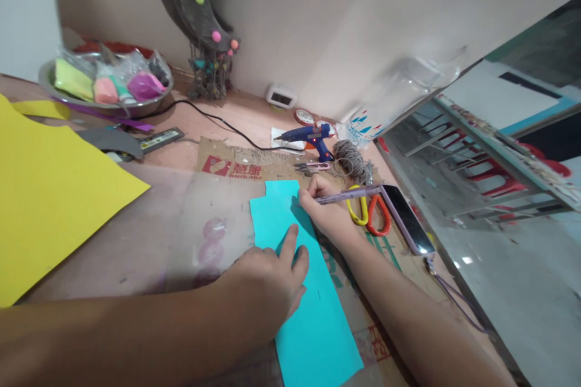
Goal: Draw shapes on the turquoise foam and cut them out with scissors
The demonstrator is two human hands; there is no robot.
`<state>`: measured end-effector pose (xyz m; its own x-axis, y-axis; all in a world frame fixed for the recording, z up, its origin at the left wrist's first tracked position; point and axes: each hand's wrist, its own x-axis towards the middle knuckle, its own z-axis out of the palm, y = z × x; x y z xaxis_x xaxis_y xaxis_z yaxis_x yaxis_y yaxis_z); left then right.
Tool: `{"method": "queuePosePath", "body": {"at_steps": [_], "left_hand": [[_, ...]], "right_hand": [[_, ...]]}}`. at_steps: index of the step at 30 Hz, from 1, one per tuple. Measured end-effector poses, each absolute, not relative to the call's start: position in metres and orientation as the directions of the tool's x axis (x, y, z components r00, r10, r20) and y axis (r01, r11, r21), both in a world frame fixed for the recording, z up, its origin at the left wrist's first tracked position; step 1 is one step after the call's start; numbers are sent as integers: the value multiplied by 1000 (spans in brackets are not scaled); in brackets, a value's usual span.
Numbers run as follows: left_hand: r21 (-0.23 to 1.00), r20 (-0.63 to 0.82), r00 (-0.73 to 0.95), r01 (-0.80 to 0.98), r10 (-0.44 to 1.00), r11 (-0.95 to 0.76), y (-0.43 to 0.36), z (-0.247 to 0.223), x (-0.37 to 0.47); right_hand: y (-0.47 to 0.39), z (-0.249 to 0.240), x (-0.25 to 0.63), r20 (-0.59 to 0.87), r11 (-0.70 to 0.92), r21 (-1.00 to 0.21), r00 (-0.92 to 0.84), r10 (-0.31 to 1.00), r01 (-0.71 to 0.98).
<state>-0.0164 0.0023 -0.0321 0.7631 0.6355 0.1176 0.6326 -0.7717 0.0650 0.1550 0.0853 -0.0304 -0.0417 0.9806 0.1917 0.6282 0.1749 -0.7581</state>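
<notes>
Flat left hand (267,281) pins turquoise paper (313,320); right hand (329,211) grips pencil (349,195).

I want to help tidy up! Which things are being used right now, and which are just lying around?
In use:
turquoise paper, pressed flat by the left hand
pen in the right hand

Lying about:
scissors
phone
glue gun
twine
yellow paper
bowl
</notes>
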Motion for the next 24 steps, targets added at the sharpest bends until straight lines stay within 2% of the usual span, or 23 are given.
{"method": "queuePosePath", "body": {"at_steps": [6, 15, 24], "left_hand": [[61, 155, 755, 636, 637, -769, 3, -35, -16], [59, 142, 758, 636, 637, -770, 2, -36, -16], [51, 141, 766, 627, 627, -777, 2, -36, -16]], "right_hand": [[85, -30, 153, 164, 156, -746, -48, 985, 648], [85, -29, 155, 207, 218, -721, -95, 974, 658], [83, -31, 156, 172, 190, -723, -94, 981, 664]]}}
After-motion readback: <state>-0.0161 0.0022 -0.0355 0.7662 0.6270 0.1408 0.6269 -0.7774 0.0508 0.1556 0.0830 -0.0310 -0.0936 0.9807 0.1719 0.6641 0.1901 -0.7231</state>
